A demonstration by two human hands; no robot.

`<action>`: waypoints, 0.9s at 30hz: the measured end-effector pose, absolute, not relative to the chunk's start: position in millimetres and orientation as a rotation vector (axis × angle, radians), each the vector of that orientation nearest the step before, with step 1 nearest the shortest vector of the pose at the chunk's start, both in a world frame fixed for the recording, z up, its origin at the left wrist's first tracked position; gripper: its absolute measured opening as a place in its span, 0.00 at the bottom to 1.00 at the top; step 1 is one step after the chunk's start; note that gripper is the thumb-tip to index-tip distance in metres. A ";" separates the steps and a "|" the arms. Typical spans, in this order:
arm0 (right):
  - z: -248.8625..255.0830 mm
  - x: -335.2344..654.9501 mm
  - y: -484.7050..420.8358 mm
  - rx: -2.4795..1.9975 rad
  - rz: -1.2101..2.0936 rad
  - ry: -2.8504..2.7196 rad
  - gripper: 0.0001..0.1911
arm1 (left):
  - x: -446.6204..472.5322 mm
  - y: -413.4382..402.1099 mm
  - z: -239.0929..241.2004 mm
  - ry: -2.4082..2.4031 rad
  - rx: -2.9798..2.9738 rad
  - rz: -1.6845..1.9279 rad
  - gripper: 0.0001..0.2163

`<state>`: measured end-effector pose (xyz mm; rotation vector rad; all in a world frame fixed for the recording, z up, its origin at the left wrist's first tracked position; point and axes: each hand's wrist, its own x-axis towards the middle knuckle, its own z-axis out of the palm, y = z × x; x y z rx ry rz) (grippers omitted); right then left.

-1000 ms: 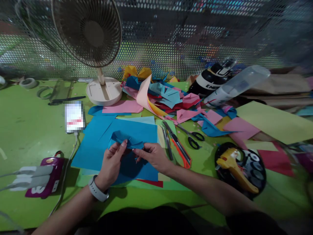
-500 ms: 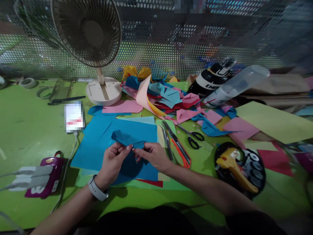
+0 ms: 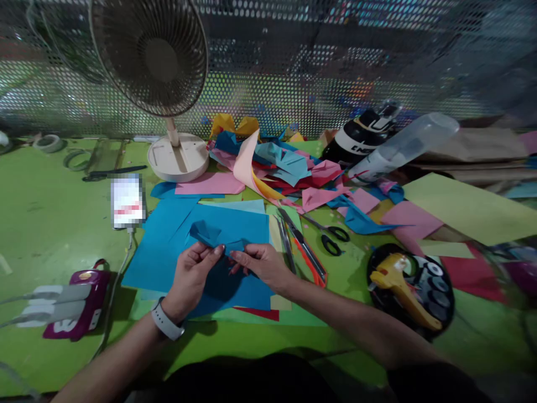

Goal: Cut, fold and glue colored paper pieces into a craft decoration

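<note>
A small folded piece of blue paper [image 3: 205, 232] is pinched between my two hands, above a stack of blue paper sheets [image 3: 168, 252]. My left hand [image 3: 195, 274] grips its left part between thumb and fingers. On its right end, my right hand [image 3: 262, 266] has thumb and fingertips closed. Part of the fold is hidden behind my fingers. Just right of my right hand lie an orange utility knife [image 3: 309, 258], a slim metal tool [image 3: 287, 243] and black-handled scissors [image 3: 333, 238].
A fan [image 3: 178, 157] stands at the back, beside a heap of folded coloured papers [image 3: 281, 159]. Two bottles [image 3: 356, 137] lean at the back right. A round black tray [image 3: 447, 302] holds a yellow tool [image 3: 403, 285]. Left are a phone [image 3: 127, 200] and a purple power adapter [image 3: 79, 302] with cables.
My hands have shifted slightly, and the blue paper's left flap now stands up more narrowly. Both hands still hold it; the things around are unmoved.
</note>
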<state>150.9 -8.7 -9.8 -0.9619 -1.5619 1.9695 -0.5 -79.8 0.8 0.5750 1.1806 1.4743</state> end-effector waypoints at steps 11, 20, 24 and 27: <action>3.4 159.3 -3.7 -0.946 1.857 -1.740 0.23 | -2.4 -81.3 4.2 1.177 0.706 1.350 0.18; 3.0 160.8 2.8 -0.785 1.666 -2.001 0.25 | -5.9 -79.0 11.2 1.067 0.700 1.112 0.18; 2.8 160.7 2.9 -0.823 1.721 -2.020 0.25 | -5.5 -81.0 9.1 1.012 0.718 0.993 0.17; -2.1 160.1 -0.8 -0.795 1.585 -2.049 0.25 | -6.8 -81.6 9.7 1.007 0.755 0.890 0.15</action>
